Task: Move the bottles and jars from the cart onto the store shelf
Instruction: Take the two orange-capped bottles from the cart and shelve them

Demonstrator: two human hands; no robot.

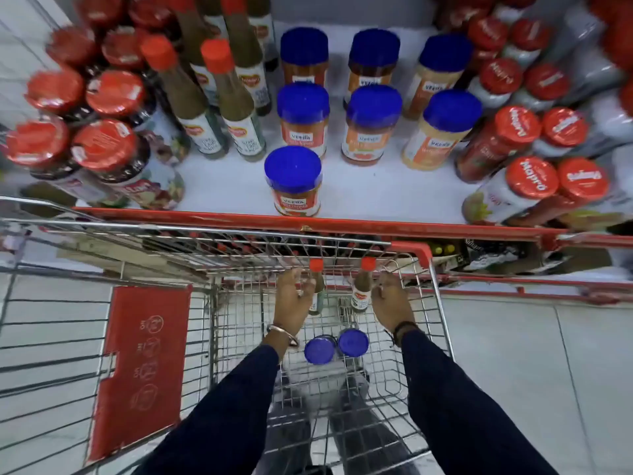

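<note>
Two red-capped green sauce bottles stand in the wire cart point(442, 303). My left hand point(291, 301) curls around the left bottle point(317, 281). My right hand point(390, 301) is beside the right bottle point(362, 289), fingers apart, with its thumb close to the glass. Two blue-lidded jars point(319, 351) point(353, 342) stand on the cart floor between my wrists. Above the cart, the white store shelf point(222, 186) holds matching sauce bottles point(236, 108) and rows of blue-lidded jars point(373, 121), one jar point(294, 181) near the front edge.
Red-lidded jars crowd the shelf's left side point(102, 145) and right side point(534, 180). The shelf's red front lip point(376, 226) runs just past the cart's far rim. A red child-seat flap point(144, 365) hangs on the cart at left. Bare shelf shows at the front middle.
</note>
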